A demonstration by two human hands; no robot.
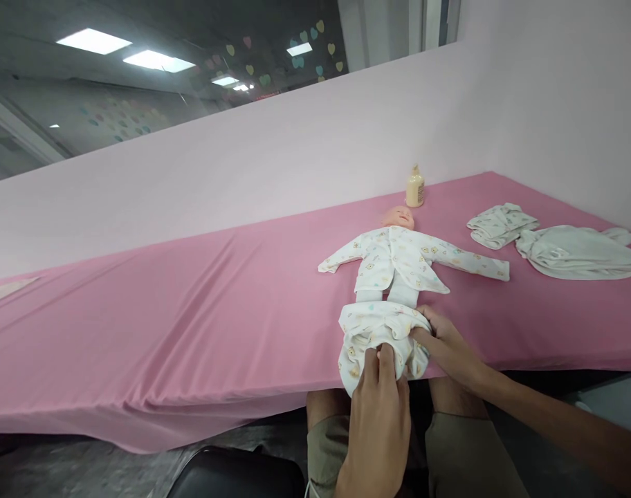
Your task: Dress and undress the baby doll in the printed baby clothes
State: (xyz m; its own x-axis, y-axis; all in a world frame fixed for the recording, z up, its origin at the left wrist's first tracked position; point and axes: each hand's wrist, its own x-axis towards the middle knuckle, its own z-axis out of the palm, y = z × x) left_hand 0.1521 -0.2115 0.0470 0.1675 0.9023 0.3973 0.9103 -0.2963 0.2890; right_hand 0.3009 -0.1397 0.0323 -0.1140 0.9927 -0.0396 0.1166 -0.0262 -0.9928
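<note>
A baby doll (398, 217) lies face up with its head away from me, dressed in a white baby jacket (378, 259) with a small print. The jacket's sleeves are spread out to both sides. White bands show on the doll's legs below the hem. Over the lower legs, at the table's front edge, a pair of printed white baby pants (364, 325) is bunched up. My left hand (380, 415) pinches the bunched cloth near a leg opening; its fingertips are partly hidden in the folds. With thumb and fingers, my right hand (447, 346) grips the pants' right side. The doll's feet are hidden.
A pink sheet (216, 311) covers the table. Behind the doll's head stands a cream pump bottle (415, 188). Folded printed clothes (502, 225) and a folded white cloth item (580, 252) lie at the right. A black stool (237, 474) is below the front edge.
</note>
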